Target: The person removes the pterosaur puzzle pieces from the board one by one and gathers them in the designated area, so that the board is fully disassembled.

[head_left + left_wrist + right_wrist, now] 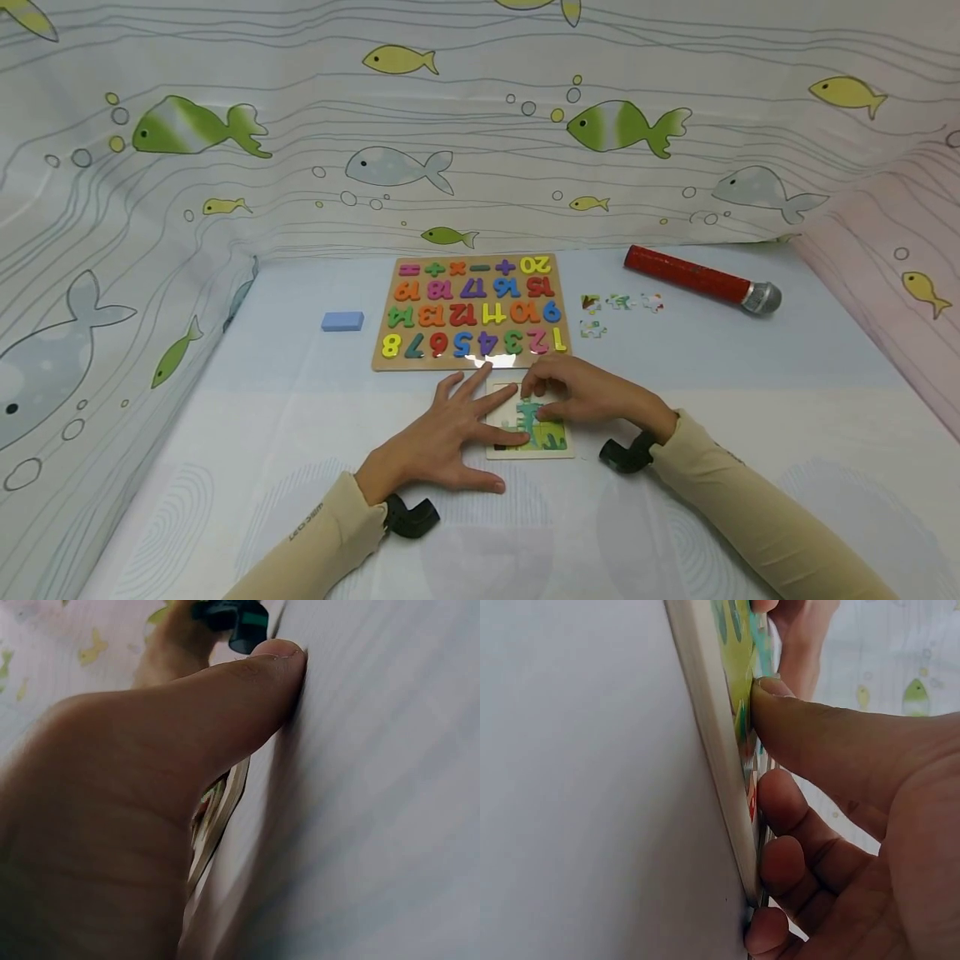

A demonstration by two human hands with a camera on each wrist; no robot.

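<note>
Head-view light: bright, even
Brown rectangular number board [472, 328]: white glare along lower edge
Left hand [150, 765]: dim in left-wrist view, shadow across the pale counter [390, 787]
White fish-print backdrop [889, 652]: bright, blurred, upper right of right-wrist view

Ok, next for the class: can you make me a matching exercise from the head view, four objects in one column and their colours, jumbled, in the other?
Objects
1. Framed jigsaw puzzle
2. Rectangular block
3. Microphone
4. Number board

Colours
A. Red and silver-grey
B. Tan, with many bright colours
C. Plain blue
D. Pale border, with green and teal inside

Right pairs: 1-D, 2-C, 3-A, 4-B
</note>
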